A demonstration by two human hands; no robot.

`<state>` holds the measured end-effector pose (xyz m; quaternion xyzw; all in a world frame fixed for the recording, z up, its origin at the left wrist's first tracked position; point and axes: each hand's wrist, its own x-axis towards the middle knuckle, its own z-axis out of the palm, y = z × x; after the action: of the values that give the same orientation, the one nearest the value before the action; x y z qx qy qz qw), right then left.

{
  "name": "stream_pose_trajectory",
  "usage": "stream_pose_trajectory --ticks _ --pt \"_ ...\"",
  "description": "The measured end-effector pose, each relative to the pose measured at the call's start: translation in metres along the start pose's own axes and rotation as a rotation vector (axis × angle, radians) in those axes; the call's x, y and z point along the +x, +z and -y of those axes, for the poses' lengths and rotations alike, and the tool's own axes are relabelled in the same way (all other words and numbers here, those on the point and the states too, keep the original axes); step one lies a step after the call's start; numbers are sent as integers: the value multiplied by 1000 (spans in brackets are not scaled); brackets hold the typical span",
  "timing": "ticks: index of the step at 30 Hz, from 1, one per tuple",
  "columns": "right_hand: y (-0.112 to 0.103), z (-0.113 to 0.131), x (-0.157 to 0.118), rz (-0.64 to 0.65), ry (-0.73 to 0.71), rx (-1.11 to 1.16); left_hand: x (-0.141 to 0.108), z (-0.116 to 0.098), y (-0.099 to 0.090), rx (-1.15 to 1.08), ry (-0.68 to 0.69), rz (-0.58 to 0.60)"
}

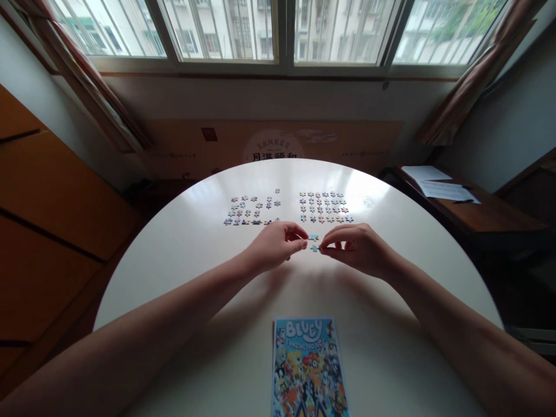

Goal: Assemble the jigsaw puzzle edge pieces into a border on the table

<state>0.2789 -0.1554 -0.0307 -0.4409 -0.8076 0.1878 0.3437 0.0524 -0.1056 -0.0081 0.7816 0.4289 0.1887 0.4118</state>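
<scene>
Above the middle of the white table, my left hand (pixel 281 244) has its thumb and fingers closed at the edge of a light-blue jigsaw puzzle piece (pixel 313 237). My right hand (pixel 358 248) comes in from the other side, pinching a second light-blue jigsaw piece (pixel 315 248) by its right end. The two pieces are close together, one just beyond the other, with a small gap between them. Past my hands lie loose jigsaw pieces in rows: a left group (pixel 245 214), partly hidden by my left hand, and a right group (pixel 321 202).
A colourful picture sheet lettered "Bluey" (pixel 306 365) lies at the near side of the round table (pixel 195 231). A brown side table (pixel 490 214) with papers (pixel 447 190) stands to the right. Wooden cabinets (pixel 52 231) are at the left, and windows lie beyond.
</scene>
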Motion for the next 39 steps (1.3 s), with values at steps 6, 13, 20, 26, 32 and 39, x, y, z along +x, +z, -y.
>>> stream_pose_trajectory --ticks 6,13,20,26,32,39 --pt "-4 -12 0 54 95 -104 0 23 5 555 433 -202" --pt "7 -19 4 37 103 -143 9 34 18 578 651 -67" --pt "12 -17 8 29 107 -173 9 36 16 514 642 -14" --pt "16 -19 9 -11 98 -178 10 39 19 477 618 -35" --pt "18 -20 8 -45 101 -170 12 41 19 451 632 -49" --pt "19 -22 8 -40 94 -151 11 41 18 469 638 -50"
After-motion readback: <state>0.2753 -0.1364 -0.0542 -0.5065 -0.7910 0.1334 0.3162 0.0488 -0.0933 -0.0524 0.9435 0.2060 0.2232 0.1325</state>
